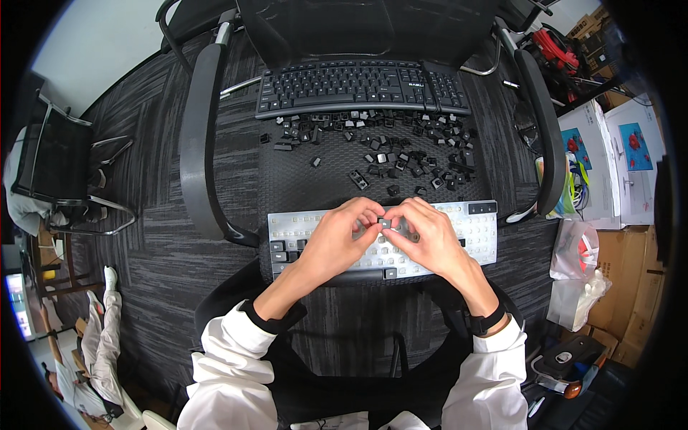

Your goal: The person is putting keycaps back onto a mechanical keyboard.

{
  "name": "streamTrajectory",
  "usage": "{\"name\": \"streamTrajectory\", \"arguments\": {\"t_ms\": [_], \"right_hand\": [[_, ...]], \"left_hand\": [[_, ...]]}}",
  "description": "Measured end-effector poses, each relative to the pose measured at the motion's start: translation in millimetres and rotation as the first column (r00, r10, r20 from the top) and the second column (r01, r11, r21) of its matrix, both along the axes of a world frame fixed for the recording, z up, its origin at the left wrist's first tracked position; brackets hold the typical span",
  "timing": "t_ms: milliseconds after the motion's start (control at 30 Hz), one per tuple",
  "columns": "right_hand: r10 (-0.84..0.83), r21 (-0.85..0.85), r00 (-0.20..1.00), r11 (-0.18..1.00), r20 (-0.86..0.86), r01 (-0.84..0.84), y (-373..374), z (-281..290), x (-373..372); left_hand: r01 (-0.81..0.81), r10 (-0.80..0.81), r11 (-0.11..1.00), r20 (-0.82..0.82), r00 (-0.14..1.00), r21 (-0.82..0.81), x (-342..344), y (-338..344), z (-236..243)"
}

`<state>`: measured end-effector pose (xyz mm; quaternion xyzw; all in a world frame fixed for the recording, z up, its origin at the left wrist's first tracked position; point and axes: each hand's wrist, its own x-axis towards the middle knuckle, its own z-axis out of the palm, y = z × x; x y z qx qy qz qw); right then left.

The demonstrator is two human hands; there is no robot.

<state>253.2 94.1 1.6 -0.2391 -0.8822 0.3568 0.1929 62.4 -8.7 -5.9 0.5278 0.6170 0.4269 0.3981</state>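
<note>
Over the middle of a silver keyboard (473,231), my left hand (342,236) and my right hand (426,235) meet at the fingertips. Between them they pinch one small black keycap (385,223); both hands touch it. The keyboard lies across my lap at the chair's front edge. Most of its switches are bare, while a few black keycaps (279,251) sit at its left end and along the near row. Loose black keycaps (401,159) are scattered over the dark seat (301,190) beyond it. My palms hide part of the board's centre.
A full black keyboard (344,84) with its cable wrapped round it lies at the back of the seat. Armrests (201,143) flank both sides. White boxes (595,154), plastic bags (573,251) and cardboard (623,272) stand right. Another person (89,380) and a chair (57,158) are left.
</note>
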Motion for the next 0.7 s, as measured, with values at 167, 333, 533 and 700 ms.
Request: {"name": "streamTrajectory", "arguments": {"t_ms": [167,333,533,700], "right_hand": [[-0.005,-0.008,1.000,1.000,0.012,0.005,-0.2,-0.2,0.7],[0.000,-0.005,1.000,1.000,-0.007,0.000,0.2,-0.8,0.9],[0.001,0.010,1.000,1.000,0.002,-0.001,-1.1,-1.0,1.2],[0.006,0.003,1.000,1.000,0.005,-0.006,-1.2,-1.5,0.4]], "left_hand": [[0.003,-0.003,1.000,-0.003,1.000,-0.005,-0.3,-0.2,1.2],[0.009,-0.009,1.000,-0.019,1.000,0.002,0.0,-0.1,1.6],[0.007,-0.007,1.000,-0.020,1.000,-0.001,0.2,-0.7,0.6],[0.004,-0.004,1.000,-0.003,1.000,0.007,0.9,-1.5,0.2]]}}
